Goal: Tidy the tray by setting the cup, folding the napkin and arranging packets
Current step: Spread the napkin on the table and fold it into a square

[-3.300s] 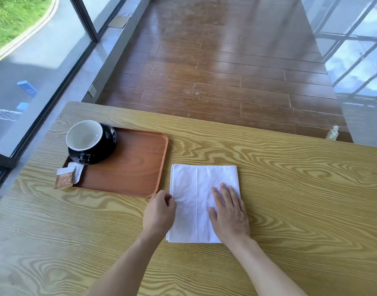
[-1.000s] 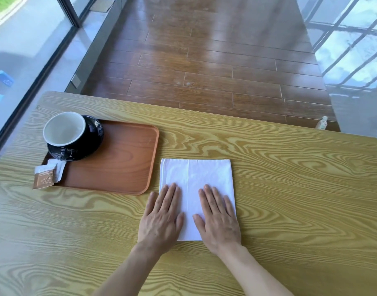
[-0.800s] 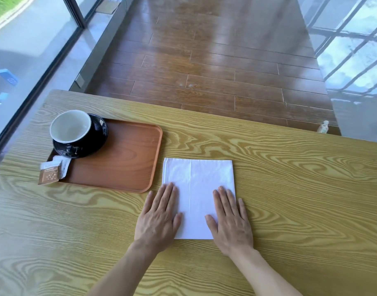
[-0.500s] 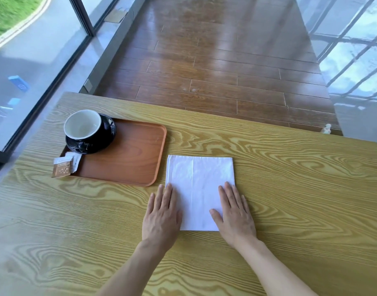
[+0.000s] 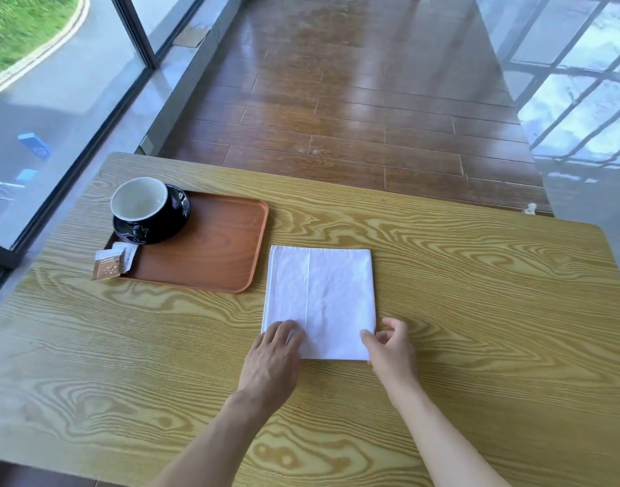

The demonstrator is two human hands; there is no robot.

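1. The wooden table (image 5: 477,311) fills the lower view; its near edge and both side corners are cut off by the frame.
2. The brown tray (image 5: 210,254) lies on the table's left part, just beside the napkin but apart from it.
3. The white napkin (image 5: 322,293) lies flat on the table right of the tray, with a vertical crease left of its middle; its near left corner is hidden under a hand.
4. The left hand (image 5: 271,356) rests palm down on the napkin's near left corner, fingers bent; what the fingertips do underneath cannot be told.
5. The right hand (image 5: 392,349) sits at the near right corner, thumb and forefinger pinching the napkin's edge, the other fingers curled.
6. The black cup (image 5: 141,205), white inside, stands on a black saucer (image 5: 176,223) in the tray's far left corner.
7. The packets (image 5: 113,263), one brown and one white, lie over the tray's left rim; their print is too small to read.
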